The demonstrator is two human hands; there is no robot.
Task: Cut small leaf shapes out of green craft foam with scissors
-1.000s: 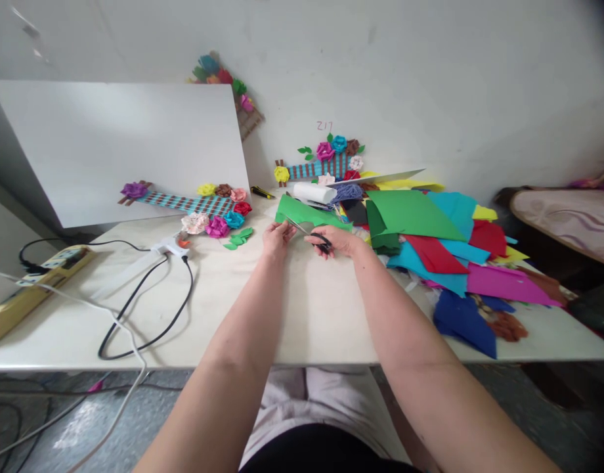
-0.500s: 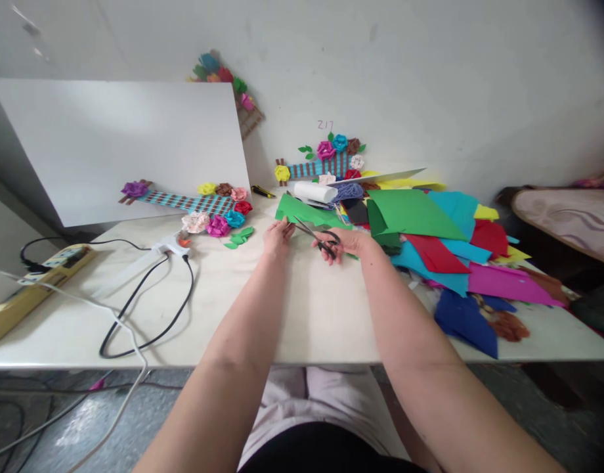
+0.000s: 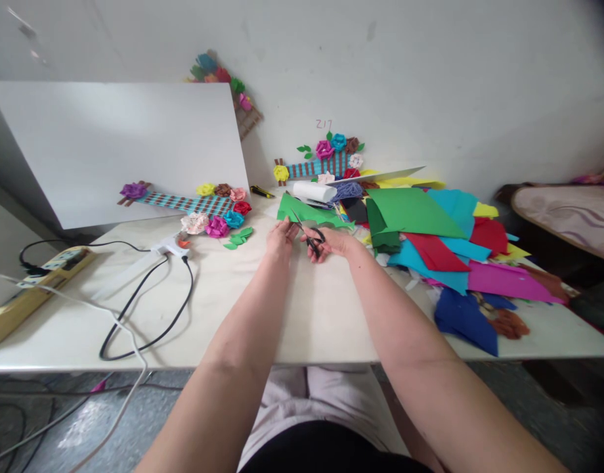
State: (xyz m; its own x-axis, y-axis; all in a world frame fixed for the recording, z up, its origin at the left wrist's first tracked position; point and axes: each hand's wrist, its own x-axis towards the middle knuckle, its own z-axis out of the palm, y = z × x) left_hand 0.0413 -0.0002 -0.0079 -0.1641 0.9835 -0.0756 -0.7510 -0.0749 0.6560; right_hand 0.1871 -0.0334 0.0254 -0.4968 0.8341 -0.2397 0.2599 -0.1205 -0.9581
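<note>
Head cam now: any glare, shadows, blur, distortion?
Head view: soft glare on the white rectangular board and shiny grey floor; head view: faint shadow on the off-white tabletop beside the bare left forearm; head view: bare left hand, bare right hand, black-handled metal scissors slightly soft; head view: wide-angle stretch toward edges, dark upper-right corner.

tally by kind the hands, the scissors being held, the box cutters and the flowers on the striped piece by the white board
Hands: 2 (left hand, right hand)
Scissors held: 1
Box cutter: 1
Flowers: 8 (purple, yellow, brown, light pink, red, blue, magenta, pale speckled)
Total: 12
</note>
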